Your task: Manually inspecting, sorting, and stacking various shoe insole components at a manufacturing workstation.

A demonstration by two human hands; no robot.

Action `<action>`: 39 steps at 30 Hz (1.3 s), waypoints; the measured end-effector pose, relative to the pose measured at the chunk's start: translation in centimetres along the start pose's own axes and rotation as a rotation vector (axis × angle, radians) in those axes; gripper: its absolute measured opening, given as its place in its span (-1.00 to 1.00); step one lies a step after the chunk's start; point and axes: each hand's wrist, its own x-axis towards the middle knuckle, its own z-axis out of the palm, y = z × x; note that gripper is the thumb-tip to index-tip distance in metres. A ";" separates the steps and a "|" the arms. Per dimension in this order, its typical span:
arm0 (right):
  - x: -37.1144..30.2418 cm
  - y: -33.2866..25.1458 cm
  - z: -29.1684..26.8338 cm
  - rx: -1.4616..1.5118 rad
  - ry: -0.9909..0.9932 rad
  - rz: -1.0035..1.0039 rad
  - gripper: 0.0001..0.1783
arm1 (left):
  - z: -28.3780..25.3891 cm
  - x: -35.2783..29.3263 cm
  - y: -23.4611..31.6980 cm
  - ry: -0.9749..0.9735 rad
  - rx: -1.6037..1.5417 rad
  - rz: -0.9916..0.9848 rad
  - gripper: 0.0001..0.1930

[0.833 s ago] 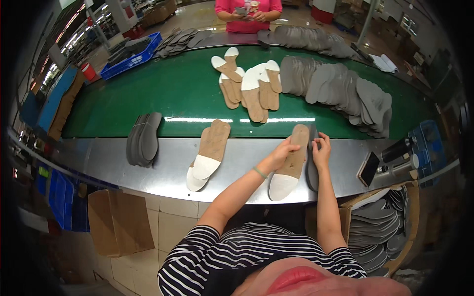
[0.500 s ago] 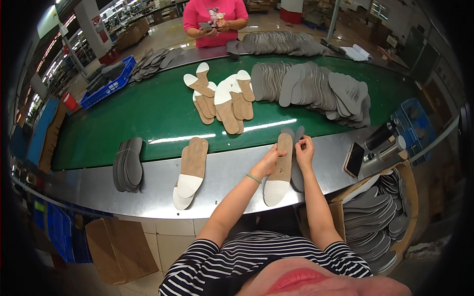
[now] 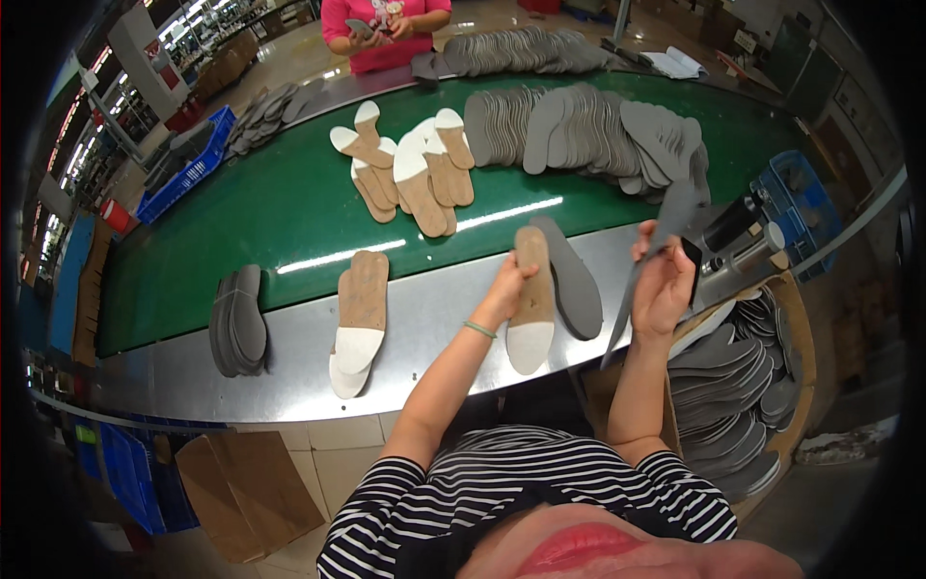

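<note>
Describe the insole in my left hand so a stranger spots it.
Find the metal ledge along the green belt. Right of its overlapping brown-and-white insoles is a brown insole with a white near end. Only this one is in the left hand.

Three tan insoles (image 3: 362,304) at the steel table (image 3: 439,314), one in the left hand (image 3: 504,289), two overlapping; two loose grey insoles (image 3: 569,285), one in the right hand (image 3: 664,294); one banded bundle (image 3: 237,323); at least seven more tan insoles on the green belt (image 3: 241,227), its grey stacks (image 3: 579,135) too dense to count; two cylinders (image 3: 752,253); one notebook (image 3: 675,64); one red bucket (image 3: 116,215); one co-worker (image 3: 386,39).
</note>
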 end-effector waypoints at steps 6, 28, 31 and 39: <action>-5.0 4.1 2.4 -0.267 -0.350 0.447 -0.53 | -2.3 -6.3 7.3 0.180 -0.066 0.237 -0.56; -6.6 11.0 3.7 -0.322 -0.348 0.692 -0.76 | -1.8 -10.3 9.1 -0.253 -0.202 0.249 -0.22; -6.7 11.2 3.6 -0.312 -0.329 0.675 -0.76 | -1.7 -10.3 8.7 -0.246 -0.198 0.268 -0.22; -6.6 11.1 3.7 -0.281 -0.319 0.682 -0.76 | -1.4 -10.5 8.8 -0.238 -0.184 0.280 -0.22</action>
